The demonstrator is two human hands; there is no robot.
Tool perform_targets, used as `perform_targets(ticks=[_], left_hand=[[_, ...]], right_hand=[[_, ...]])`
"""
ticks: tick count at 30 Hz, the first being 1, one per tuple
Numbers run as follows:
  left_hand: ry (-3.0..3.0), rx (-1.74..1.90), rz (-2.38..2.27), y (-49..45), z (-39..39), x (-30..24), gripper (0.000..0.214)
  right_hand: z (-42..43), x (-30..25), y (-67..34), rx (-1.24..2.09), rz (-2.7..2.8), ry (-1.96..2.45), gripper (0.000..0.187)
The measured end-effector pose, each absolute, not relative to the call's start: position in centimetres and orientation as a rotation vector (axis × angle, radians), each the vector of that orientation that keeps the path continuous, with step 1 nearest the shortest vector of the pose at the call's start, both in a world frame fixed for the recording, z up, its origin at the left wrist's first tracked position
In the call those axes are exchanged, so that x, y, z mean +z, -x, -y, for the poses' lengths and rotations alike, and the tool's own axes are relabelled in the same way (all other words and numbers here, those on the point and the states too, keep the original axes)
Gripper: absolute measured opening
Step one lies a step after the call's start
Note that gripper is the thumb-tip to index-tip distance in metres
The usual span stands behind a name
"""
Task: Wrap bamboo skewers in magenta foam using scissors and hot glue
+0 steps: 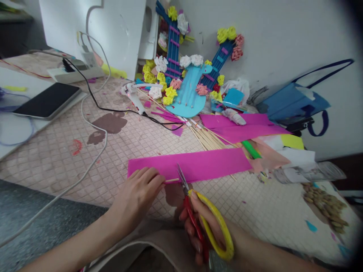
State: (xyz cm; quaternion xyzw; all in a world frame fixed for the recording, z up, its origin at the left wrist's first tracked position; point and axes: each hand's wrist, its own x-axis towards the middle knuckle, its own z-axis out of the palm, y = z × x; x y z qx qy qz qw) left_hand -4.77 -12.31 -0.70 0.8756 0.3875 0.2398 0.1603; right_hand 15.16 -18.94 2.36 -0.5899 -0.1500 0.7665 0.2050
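Observation:
My left hand (138,196) lies on the near left end of a long magenta paper strip (198,163) and pinches a thin wooden stick (171,181) against it. My right hand (204,226) grips a pair of scissors (195,211) with yellow and red handles. The scissor blades are slightly apart, and their tips rest at the stick's end on the strip's near edge.
Behind the strip lie a bundle of wooden skewers (204,138), more magenta sheets (241,126), a green marker (251,149) and blue paper guitars (188,90) with paper flowers. A tablet (47,100), a power strip (75,71) and cables sit on the left. A blue bag (295,102) leans on the right.

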Motion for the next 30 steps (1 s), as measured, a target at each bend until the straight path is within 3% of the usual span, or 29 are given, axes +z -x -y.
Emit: perform_targets(ticks=[30], left_hand=[[-2.521,0.772,-1.103,5.1,12.1,-0.5,0.016]], right_hand=[[16.5,2.7,-14.9,2.173,0.454,1.657,0.051]])
